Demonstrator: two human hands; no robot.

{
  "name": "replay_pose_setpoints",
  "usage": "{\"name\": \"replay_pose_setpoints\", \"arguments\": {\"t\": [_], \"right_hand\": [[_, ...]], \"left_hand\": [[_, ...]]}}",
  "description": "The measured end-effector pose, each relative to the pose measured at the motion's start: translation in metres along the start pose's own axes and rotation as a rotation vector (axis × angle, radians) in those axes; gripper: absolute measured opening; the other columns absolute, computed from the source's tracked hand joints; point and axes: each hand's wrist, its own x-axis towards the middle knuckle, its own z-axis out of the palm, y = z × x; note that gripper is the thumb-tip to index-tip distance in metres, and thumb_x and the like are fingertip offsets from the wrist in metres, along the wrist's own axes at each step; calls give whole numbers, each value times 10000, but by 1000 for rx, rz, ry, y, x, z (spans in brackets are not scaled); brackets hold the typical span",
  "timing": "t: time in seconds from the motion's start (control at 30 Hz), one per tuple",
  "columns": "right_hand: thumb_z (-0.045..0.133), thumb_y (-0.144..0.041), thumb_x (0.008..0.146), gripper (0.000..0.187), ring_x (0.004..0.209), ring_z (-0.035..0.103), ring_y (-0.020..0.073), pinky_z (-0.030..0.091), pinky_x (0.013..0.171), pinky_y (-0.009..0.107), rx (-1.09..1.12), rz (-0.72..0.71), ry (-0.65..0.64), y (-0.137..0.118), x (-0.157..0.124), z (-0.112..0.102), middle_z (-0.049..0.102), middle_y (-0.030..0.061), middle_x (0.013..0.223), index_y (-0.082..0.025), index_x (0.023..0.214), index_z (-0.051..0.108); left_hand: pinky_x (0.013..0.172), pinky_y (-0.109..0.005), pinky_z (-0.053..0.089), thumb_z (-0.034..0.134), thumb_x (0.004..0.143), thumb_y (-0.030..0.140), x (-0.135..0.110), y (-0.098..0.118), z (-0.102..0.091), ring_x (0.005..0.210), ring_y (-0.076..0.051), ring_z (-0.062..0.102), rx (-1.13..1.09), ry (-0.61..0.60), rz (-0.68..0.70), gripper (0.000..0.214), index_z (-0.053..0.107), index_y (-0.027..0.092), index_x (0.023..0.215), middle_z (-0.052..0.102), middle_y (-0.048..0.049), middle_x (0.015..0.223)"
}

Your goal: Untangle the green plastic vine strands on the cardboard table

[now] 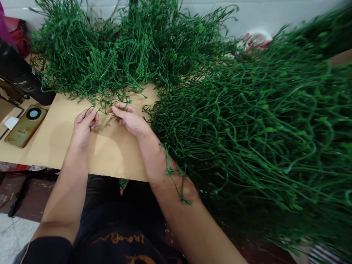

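Observation:
Between my two hands runs a thin green artificial plant stem (pixel 103 111), held just above the tan board. My left hand (pixel 87 119) pinches it at one side, thumb against the fingers. My right hand (pixel 125 116) grips it at the other side, also in a pinch. Just beyond my fingers lies the edge of a heap of green plastic stems (pixel 115 55). Another loose stem (pixel 170 170) rests across my right forearm. The stem's ends are hard to tell from the heap behind.
A larger mass of green stems (pixel 255 121) fills the right side. On the left are a black bottle (pixel 23 75) and a phone (pixel 26 126), back up. A red bag (pixel 20 35) sits far left. The tan board (pixel 118 157) ends near my body.

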Motion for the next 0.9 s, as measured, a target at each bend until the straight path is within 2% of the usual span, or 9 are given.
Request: {"name": "replay_pose_setpoints", "arguments": {"t": [0.13, 0.27, 0.37, 0.53, 0.63, 0.7, 0.77, 0.9], "right_hand": [[765, -461, 629, 381, 699, 477, 65, 433, 620, 199, 4, -29, -2, -3, -2, 0, 599, -9, 830, -175, 798, 579], [773, -477, 610, 412, 679, 457, 60, 407, 602, 191, -60, -25, -63, -6, -6, 4, 554, -28, 740, -170, 815, 590], [770, -417, 648, 351, 641, 417, 54, 379, 588, 189, -102, -22, -71, -8, -8, 6, 490, -46, 668, -165, 732, 541], [705, -320, 759, 301, 592, 357, 60, 310, 545, 201, -215, -23, -78, -10, -9, 8, 412, -50, 605, -165, 656, 467], [664, -353, 798, 347, 565, 329, 62, 280, 523, 208, -265, -30, -90, -9, -8, 10, 361, -54, 575, -174, 625, 422], [667, -392, 790, 389, 556, 313, 60, 274, 521, 210, -291, -49, -94, -8, -7, 12, 335, -58, 563, -177, 607, 399], [678, -405, 776, 407, 555, 304, 58, 273, 526, 212, -321, -73, -90, -6, -5, 14, 331, -61, 560, -177, 598, 392], [662, -310, 797, 348, 566, 324, 59, 283, 543, 219, -371, -91, -43, -6, -4, 18, 356, -61, 569, -174, 604, 406]], "left_hand": [[378, -183, 178, 692, 707, 304, -2, 2, 2, 405, -29, 261, -21, -12, -29, 374, 404, 159, 517, 311, 57, 475], [377, -191, 163, 694, 711, 324, -2, -1, 4, 394, -27, 264, 72, -83, -61, 365, 436, 157, 514, 358, 44, 481], [375, -203, 165, 691, 728, 373, 1, -6, 2, 396, -35, 260, 108, -70, -41, 369, 462, 164, 528, 364, 37, 488], [372, -227, 178, 658, 755, 518, 3, -9, -1, 385, -49, 240, 147, -64, -10, 411, 486, 186, 584, 280, 60, 465], [393, -218, 235, 732, 644, 579, 1, -9, 2, 414, -50, 291, 164, -64, 22, 446, 518, 187, 634, 328, 67, 478], [441, -204, 305, 812, 521, 559, 0, -9, 6, 476, -52, 379, 168, -50, 47, 492, 530, 180, 658, 437, 53, 536], [478, -202, 342, 845, 467, 526, -1, -9, 9, 521, -58, 429, 179, -35, 55, 515, 525, 172, 662, 504, 40, 593], [460, -207, 323, 805, 567, 452, 0, -9, 11, 501, -61, 400, 185, -28, 42, 432, 474, 178, 621, 448, 51, 551]]}}
